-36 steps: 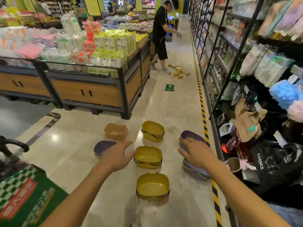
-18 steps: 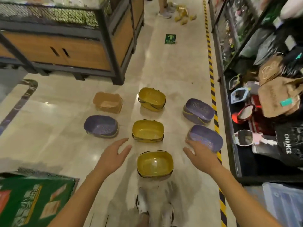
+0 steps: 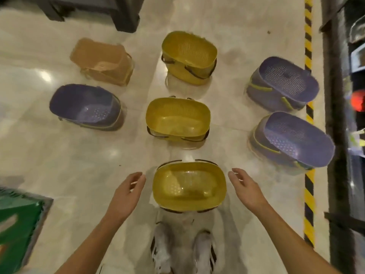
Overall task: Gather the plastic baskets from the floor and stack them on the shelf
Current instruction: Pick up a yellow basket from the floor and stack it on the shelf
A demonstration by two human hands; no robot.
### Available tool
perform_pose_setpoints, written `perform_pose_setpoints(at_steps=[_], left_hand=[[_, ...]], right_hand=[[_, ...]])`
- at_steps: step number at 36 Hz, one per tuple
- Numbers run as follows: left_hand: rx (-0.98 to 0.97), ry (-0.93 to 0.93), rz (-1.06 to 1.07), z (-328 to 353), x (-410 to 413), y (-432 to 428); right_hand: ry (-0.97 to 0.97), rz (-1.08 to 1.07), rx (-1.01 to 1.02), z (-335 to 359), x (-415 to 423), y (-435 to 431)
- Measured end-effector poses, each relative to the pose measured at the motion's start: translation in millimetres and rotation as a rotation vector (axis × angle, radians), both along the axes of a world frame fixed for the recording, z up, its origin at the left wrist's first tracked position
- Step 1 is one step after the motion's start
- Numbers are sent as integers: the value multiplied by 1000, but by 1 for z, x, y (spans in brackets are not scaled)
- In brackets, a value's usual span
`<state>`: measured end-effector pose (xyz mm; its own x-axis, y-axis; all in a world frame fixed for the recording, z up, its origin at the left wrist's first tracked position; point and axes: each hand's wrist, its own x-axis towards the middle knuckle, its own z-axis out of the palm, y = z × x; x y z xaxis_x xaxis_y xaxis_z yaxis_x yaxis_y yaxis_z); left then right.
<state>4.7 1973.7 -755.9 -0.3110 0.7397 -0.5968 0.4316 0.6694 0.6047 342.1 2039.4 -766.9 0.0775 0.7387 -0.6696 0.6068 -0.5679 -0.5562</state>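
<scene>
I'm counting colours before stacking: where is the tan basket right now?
Head view: the tan basket sits on the floor at far left, just beyond the left purple basket and left of the farthest yellow basket.

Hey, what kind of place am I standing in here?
Probably a shop aisle: a polished tile floor, yellow-black hazard tape running along a dark goods shelf, and several matching plastic baskets set out in rows.
</scene>
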Motion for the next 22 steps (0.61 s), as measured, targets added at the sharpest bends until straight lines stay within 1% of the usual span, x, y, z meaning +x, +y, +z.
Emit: perform_pose_setpoints(at_steps=[4, 6, 9, 12, 15, 17, 19, 22], left_hand=[[-47, -59, -32, -87, 6, -2], [-67, -141, -22, -120, 12, 1], [-95, -338, 50, -158, 19, -3], [-61, -464, 104, -185, 22, -13], [-17, -516, 96, -187, 24, -13], [-18, -492, 110, -172, 25, -8], [-27, -505, 142, -145, 27, -1], [-48, -531, 159, -86, 28, 13]], right_hand=[[96, -121, -47, -99, 7, -3], [159, -151, -47, -137, 11, -8], [309, -158, -45, -174, 12, -21], [396, -208, -60, -195, 9, -29], [437, -266, -70, -194, 6, -30], [446, -295, -75, -177, 5, -30], [455, -332, -77, -152, 7, -28], [475, -367, -101, -97, 13, -21]])
